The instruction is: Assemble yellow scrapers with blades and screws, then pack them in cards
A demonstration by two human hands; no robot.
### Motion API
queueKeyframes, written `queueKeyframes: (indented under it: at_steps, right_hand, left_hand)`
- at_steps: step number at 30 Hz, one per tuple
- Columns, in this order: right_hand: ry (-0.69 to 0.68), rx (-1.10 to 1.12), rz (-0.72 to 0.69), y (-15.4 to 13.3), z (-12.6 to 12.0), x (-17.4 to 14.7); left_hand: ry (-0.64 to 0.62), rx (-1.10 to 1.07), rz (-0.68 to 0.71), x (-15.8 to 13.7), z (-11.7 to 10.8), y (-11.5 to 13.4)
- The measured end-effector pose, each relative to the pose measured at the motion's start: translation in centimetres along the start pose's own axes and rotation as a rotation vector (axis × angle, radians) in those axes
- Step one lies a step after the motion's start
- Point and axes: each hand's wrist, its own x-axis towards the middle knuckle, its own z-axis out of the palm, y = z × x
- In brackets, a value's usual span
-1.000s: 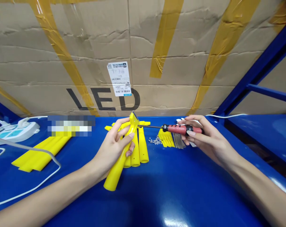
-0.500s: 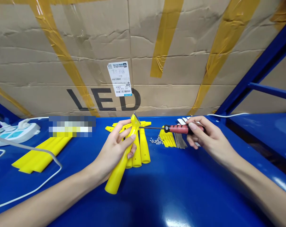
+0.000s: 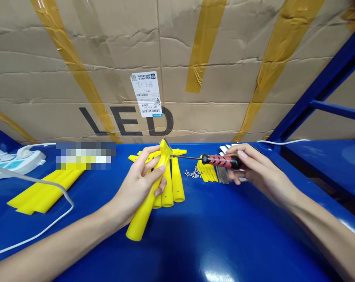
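Observation:
My left hand point(image 3: 139, 180) is closed round the neck of a yellow plastic scraper point(image 3: 140, 221), whose hollow handle slants down toward me. A thin dark blade edge shows at its head. In my right hand point(image 3: 259, 172) is a red-and-black screwdriver point(image 3: 220, 161), gripped at the back of its handle and held level. Its tip meets the scraper's head; any screw there is too small to make out. Behind my left hand lie several similar yellow scraper handles point(image 3: 178, 184). Small screws point(image 3: 192, 173) are piled under the screwdriver, beside yellow plastic pieces point(image 3: 206, 171) and flat grey blades point(image 3: 223, 175).
Flat yellow sleeves point(image 3: 49, 190) lie at the left, near a white power strip point(image 3: 27, 163) and a looping white cable point(image 3: 67, 196). A large cardboard box point(image 3: 224, 74) walls off the back. A blue metal frame point(image 3: 312, 92) rises at the right of the blue tabletop point(image 3: 212, 239).
The screwdriver's handle has turned, its dark marks now showing differently, and its tip stays at the scraper's head. The whole view has shifted slightly.

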Motion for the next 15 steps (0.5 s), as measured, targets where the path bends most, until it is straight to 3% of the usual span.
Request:
queueKeyframes:
  at_steps: [3,7,12,15]
  right_hand:
    - [-0.051,0.049,-0.059,0.02,-0.16,0.04]
    - [0.086,-0.097,-0.044,0.17,-0.05,0.04]
    - [-0.043,0.052,-0.085,-0.23,0.29,-0.12]
    - [0.029,-0.067,-0.136,-0.43,0.48,-0.2]
  left_hand:
    - [0.012,-0.018,0.006,0.02,0.08,0.23]
    - [-0.01,-0.02,0.014,-0.08,0.15,0.52]
    - [0.018,0.004,0.064,-0.04,-0.09,0.74]
    - [0.013,0.01,0.035,-0.06,-0.15,0.66]
